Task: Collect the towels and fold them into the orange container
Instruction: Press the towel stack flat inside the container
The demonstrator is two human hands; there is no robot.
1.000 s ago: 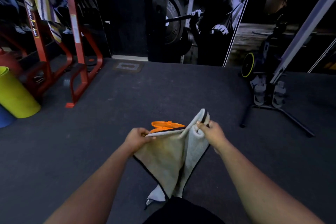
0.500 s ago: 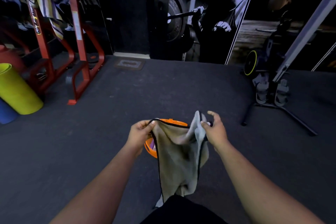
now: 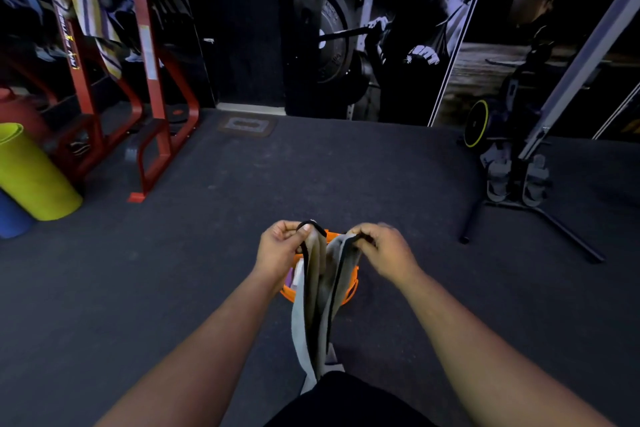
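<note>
A person stands on a dark gym floor, folding a grey cloth towel with black edging (image 3: 313, 291) above a round orange plastic container (image 3: 350, 282). The left hand (image 3: 282, 248) pinches one top corner of the towel between curled fingers and thumb; the right hand (image 3: 382, 251) grips the opposite corner the same way. The two hands are close together, nearly level, with only a narrow gap between them.

The step in hand appears to be the fold itself: with the corners brought near each other, the towel hangs doubled lengthwise. The next move likely calls for the corners to meet and be squared, then for the long hanging part to be gathered up, since it is too long to go in as it is.

The towel falls in two soft panels from between the hands, its black trim tracing each edge, and it reaches down toward the person's body at the bottom of the view, where the lower end goes out of sight behind dark clothing. It looks limp and thin, and would sag wherever it is not held.

The container sits on the floor directly beneath and just beyond the hands, mostly hidden behind the towel; something pale and purple shows inside it below the left hand, too covered to identify.
</note>
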